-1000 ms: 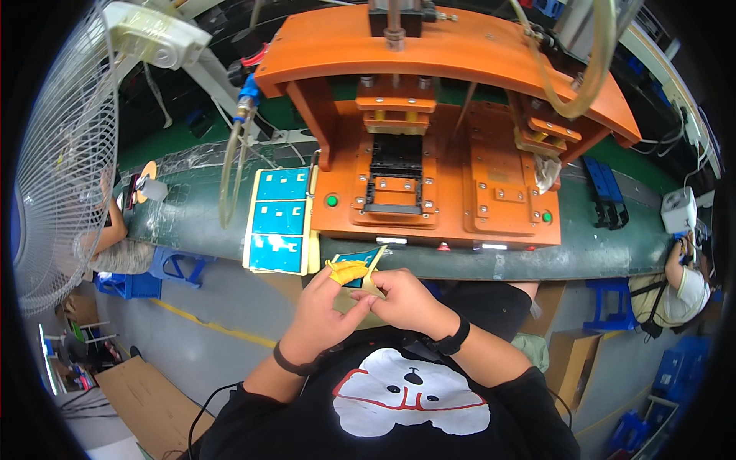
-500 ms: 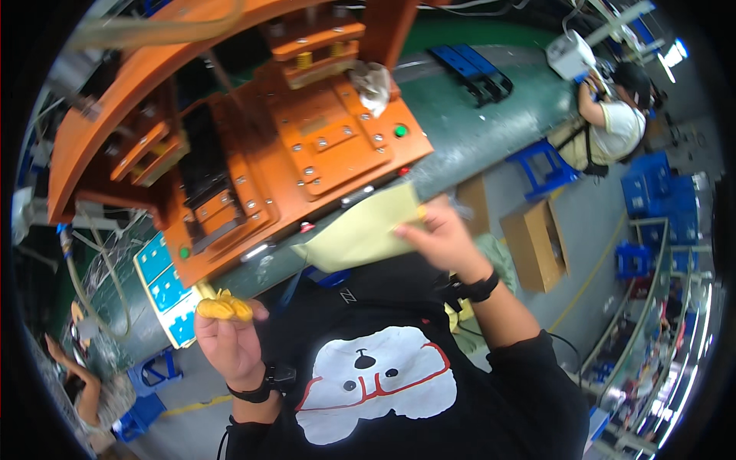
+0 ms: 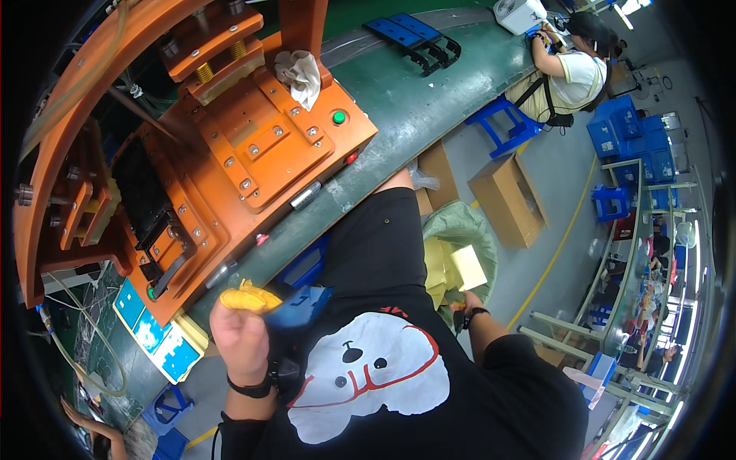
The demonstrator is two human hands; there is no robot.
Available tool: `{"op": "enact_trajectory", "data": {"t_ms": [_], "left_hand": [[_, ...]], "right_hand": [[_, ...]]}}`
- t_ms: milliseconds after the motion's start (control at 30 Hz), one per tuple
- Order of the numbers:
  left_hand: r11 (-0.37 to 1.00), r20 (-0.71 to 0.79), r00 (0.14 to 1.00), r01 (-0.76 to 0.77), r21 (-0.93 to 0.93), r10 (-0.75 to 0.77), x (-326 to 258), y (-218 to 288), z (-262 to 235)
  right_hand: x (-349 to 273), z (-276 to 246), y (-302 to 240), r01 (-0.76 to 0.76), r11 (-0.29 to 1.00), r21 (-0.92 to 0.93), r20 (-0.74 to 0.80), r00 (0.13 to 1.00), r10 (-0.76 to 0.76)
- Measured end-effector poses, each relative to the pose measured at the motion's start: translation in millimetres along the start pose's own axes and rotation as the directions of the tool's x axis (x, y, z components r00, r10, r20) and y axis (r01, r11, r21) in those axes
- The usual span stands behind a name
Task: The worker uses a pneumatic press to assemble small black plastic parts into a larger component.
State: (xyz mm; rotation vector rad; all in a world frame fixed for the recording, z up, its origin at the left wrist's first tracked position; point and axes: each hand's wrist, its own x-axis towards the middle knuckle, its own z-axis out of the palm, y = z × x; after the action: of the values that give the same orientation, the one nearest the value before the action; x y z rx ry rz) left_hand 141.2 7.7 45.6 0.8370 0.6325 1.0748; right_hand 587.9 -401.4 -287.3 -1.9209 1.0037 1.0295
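Note:
My left hand (image 3: 241, 341) is raised beside the front of the orange press, its fingers pinched together. Crinkled yellow covers (image 3: 250, 297), which look like finger cots, sit over its fingertips. A thin blue film piece (image 3: 303, 307) with cut-outs, slightly blurred, hangs from these fingertips. Low on the right, my right hand (image 3: 471, 301) reaches to the mouth of a green sack (image 3: 489, 234). Its fingers close at the lower edge of a pale yellow paper sheet (image 3: 468, 268); they are partly hidden. More yellow paper lies inside the sack.
The orange press (image 3: 268, 146) holds a black part (image 3: 142, 188) and a white rag (image 3: 299, 77). Blue-printed sheets (image 3: 157, 330) lie at its left corner. A blue-and-black part (image 3: 406, 34) rests on the green bench. Beyond the cardboard box (image 3: 510, 201), a person sits at the bench.
My right hand has carried the yellow sheet from in front of the press down to the sack. My left hand has shifted slightly right, and the blue film now shows clearly. The view has turned right.

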Motion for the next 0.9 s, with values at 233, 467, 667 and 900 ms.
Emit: {"op": "enact_trajectory", "data": {"t_ms": [233,467,667,900], "left_hand": [[0.946,0.048,0.999,-0.003,0.324,-0.014,4.8,-1.9,2.8],[0.848,0.067,0.998,-0.041,0.528,0.007,-2.8,5.6,7.0],[0.581,0.172,0.977,-0.214,0.785,0.127,-16.1,47.8,9.4],[0.439,0.214,0.955,-0.285,0.852,0.205,-34.2,103.1,-0.9]], "right_hand": [[-126.3,87.4,-119.7,0.681,0.732,0.003,0.215,0.714,-0.666],[-438.6,227.2,-165.0,0.903,0.037,0.427,0.546,-0.225,-0.807],[-595.0,306.9,-92.3,0.391,-0.653,0.648,0.441,-0.892,-0.096],[-626.1,353.6,-74.6,0.126,-0.752,0.647,0.397,-0.898,0.192]]}}
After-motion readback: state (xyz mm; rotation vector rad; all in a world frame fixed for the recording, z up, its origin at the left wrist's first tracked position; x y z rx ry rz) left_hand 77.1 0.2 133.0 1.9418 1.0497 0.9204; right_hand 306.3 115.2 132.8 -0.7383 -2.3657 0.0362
